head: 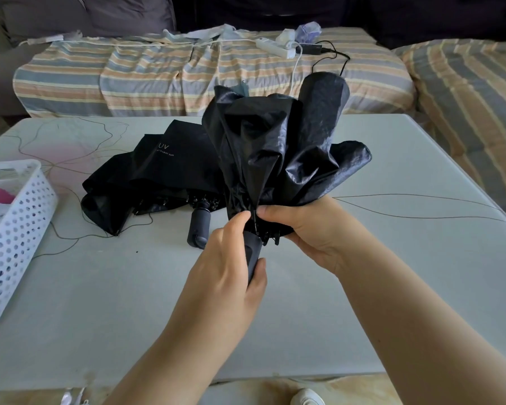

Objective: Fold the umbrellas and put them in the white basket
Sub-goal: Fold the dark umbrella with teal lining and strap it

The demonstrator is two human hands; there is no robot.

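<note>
Nearest to me are the two bare forearms, reaching up the frame from the bottom edge over the pale grey table (392,159).

Going left to right: the white perforated plastic basket (18,217) sits at the table's left edge, with something pink already inside. Next comes a second black umbrella printed "UV" (158,171), lying collapsed but loose on the table, its dark handle pointing toward me.

Then the left hand (231,258), fingers curled round the dark grey handle of the black crumpled umbrella (275,147) I am working on, thumb up at the rib tips. That umbrella stands off the table, long axis running up and away from me, handle low, canopy billowing above. Just right of it, the right hand (304,223) pinches the canopy's lower edge by the ribs, thumb meeting the left thumb.

As I judge it, the fabric needs gathering and wrapping round the shaft. The basket lies well to the left, so the left hand is nearer for the drop.
</note>
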